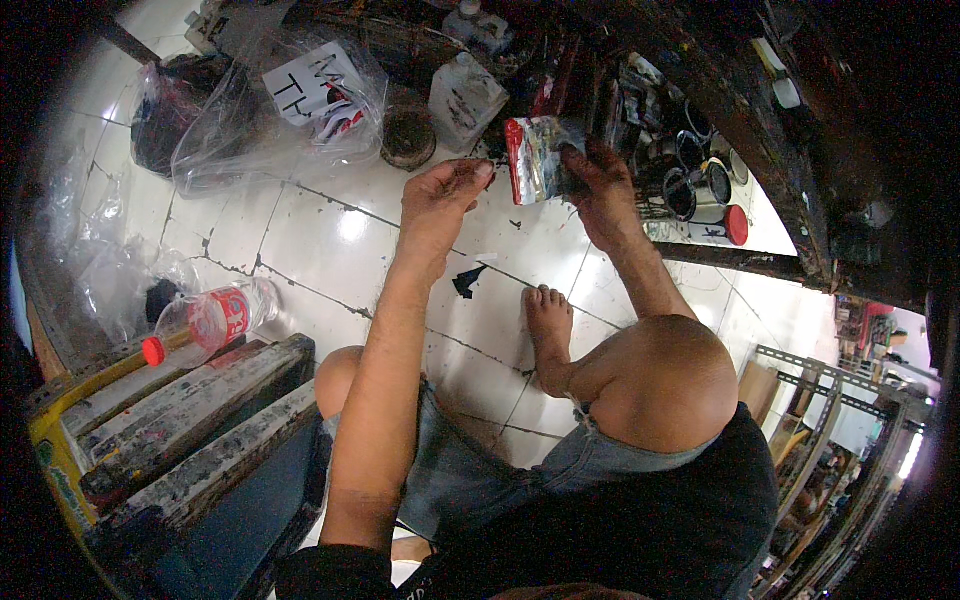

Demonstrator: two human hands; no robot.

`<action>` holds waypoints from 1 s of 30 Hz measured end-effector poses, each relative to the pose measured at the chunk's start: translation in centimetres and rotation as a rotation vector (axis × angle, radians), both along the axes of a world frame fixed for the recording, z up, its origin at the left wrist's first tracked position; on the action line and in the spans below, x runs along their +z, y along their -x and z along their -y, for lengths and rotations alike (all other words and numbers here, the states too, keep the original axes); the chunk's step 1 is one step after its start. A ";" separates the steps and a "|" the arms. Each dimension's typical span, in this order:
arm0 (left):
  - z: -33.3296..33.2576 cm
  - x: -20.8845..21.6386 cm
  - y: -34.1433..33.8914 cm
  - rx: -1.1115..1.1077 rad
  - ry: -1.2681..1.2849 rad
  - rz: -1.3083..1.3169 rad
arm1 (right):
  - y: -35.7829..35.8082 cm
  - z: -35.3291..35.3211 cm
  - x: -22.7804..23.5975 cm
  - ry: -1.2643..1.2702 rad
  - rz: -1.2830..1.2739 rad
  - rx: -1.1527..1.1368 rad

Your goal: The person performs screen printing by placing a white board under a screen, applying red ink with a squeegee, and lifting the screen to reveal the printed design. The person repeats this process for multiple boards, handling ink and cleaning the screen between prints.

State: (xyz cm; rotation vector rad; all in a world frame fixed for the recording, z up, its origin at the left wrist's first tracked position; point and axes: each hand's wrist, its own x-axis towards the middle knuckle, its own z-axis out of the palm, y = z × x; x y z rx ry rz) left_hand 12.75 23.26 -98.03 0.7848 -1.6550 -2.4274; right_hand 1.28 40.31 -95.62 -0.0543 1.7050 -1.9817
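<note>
In my right hand [607, 200] is a small see-through plastic pouch [540, 165] with a red strip along its left edge. My thumb and fingers close on its right side, and what lies inside cannot be made out. To the left of the pouch and apart from it, my left hand [440, 200] has its fingers pressed together in a pinch. Anything between those fingertips is hidden or too small to name. A stained white plastic jug [466, 100] and a round, dirty tin [408, 138] stand on the floor beyond my left hand.
Paint-stained cans [712, 183] and a container with a red lid [737, 225] sit at right under a dark bench. Clear plastic bags [230, 150] lie at far left. A red-capped bottle [220, 315] rests near stained wooden frames [200, 420]. A black scrap [467, 282] is on the tiles.
</note>
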 end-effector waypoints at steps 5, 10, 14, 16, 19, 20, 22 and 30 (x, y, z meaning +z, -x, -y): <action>-0.2 0.3 0.1 -0.028 0.013 -0.009 | -0.6 0.3 -0.4 0.014 0.004 0.016; -0.2 0.7 0.1 -0.025 0.065 -0.017 | -0.7 0.1 -1.1 -0.099 -0.079 0.052; 0.2 0.1 -0.2 -0.019 0.074 -0.007 | -1.8 0.4 -1.2 0.020 0.089 0.011; 0.4 0.0 -0.1 -0.047 0.090 0.026 | -2.1 0.2 -1.3 0.094 0.128 0.036; 0.5 0.4 -0.1 -0.079 0.088 0.068 | -2.3 -0.5 -2.2 0.108 0.216 0.027; 0.5 0.6 -0.2 -0.082 0.080 0.072 | -2.3 -0.6 -2.4 0.097 0.254 0.019; 0.4 0.5 -0.1 -0.097 0.073 0.088 | -2.4 -0.7 -2.6 0.097 0.288 0.036; 0.3 0.7 0.0 -0.134 0.088 0.083 | -1.9 -1.5 -3.6 0.026 0.216 0.167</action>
